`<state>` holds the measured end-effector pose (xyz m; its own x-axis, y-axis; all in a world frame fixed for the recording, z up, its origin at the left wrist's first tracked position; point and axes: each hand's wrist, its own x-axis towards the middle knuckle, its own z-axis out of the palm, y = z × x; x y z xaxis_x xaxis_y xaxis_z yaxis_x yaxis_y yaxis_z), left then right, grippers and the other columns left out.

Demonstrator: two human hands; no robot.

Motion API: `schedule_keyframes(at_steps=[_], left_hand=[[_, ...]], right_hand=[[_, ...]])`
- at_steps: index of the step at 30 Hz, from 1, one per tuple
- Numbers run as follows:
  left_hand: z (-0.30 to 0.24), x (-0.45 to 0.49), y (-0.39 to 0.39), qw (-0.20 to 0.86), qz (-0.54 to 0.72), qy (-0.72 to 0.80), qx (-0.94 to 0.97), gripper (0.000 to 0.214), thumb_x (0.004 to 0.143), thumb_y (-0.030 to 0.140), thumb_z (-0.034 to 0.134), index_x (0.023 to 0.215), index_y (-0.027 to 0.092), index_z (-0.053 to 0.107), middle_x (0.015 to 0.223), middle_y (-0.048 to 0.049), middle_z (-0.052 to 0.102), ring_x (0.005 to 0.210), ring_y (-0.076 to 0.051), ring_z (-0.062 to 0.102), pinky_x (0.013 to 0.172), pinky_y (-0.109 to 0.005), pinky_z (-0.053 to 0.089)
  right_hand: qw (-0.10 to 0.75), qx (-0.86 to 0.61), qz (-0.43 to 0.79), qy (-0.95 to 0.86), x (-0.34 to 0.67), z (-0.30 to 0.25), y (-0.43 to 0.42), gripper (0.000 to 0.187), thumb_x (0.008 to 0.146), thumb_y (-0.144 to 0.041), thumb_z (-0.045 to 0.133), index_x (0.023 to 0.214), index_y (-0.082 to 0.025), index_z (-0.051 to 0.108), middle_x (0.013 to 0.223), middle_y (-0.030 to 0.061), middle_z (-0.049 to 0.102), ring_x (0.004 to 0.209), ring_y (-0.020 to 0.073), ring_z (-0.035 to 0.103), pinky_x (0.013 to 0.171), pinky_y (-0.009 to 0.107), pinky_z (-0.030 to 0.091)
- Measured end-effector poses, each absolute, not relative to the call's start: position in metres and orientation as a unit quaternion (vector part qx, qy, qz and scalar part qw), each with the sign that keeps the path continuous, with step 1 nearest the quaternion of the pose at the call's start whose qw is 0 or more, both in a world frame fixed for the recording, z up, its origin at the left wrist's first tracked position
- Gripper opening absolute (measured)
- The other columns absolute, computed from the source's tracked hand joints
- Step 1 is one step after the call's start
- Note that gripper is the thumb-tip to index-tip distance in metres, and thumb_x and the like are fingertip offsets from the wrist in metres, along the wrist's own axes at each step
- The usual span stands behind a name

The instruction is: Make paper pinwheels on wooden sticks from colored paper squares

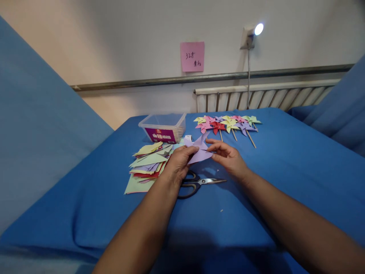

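Observation:
Between my hands is a purple paper pinwheel (pixel 201 153), its blades partly folded and no stick visible on it. My left hand (pixel 180 161) pinches its left side, thumb on top of the paper. The fingers of my right hand (pixel 228 156) close on its right edge, thumb below and forefinger above. Scissors (pixel 203 182) with dark handles lie just beneath, blades pointing right; my left wrist partly covers the handles. A stack of coloured paper (pixel 148 167) in green, yellow, purple and red sits left of my left hand.
A clear plastic box (pixel 162 123) with a purple label stands behind the paper stack. Several finished pinwheels (pixel 228 123) on wooden sticks lie at the back right of the blue-covered table (pixel 299 182). Behind are a radiator (pixel 262 99) and a metal rail (pixel 159 81).

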<state>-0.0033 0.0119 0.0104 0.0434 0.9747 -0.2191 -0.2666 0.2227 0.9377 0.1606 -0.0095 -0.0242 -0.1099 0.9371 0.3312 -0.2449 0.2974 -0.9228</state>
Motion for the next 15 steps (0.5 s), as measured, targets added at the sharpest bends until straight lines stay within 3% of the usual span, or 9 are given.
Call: schedule_keyframes(at_steps=[5, 15], left_hand=[[0.003, 0.001, 0.012, 0.626, 0.474, 0.470, 0.402, 0.007, 0.058, 0.017, 0.072, 0.063, 0.016, 0.067, 0.060, -0.0040, 0.065, 0.050, -0.013, 0.053, 0.049, -0.025, 0.039], [-0.002, 0.005, 0.012, 0.635, 0.469, 0.451, 0.416, 0.019, 0.055, 0.020, 0.074, 0.071, 0.013, 0.070, 0.062, -0.0033, 0.066, 0.051, -0.012, 0.054, 0.051, -0.024, 0.040]], right_hand=[[0.599, -0.338, 0.475, -0.549, 0.157, -0.028, -0.005, 0.019, 0.069, -0.040, 0.078, 0.077, -0.024, 0.071, 0.118, 0.0052, 0.061, 0.112, 0.0229, 0.057, 0.102, 0.042, 0.041], [0.566, -0.340, 0.430, -0.616, 0.162, -0.033, -0.001, 0.013, 0.073, -0.034, 0.076, 0.078, -0.025, 0.069, 0.114, 0.0043, 0.057, 0.111, 0.0223, 0.056, 0.102, 0.041, 0.039]])
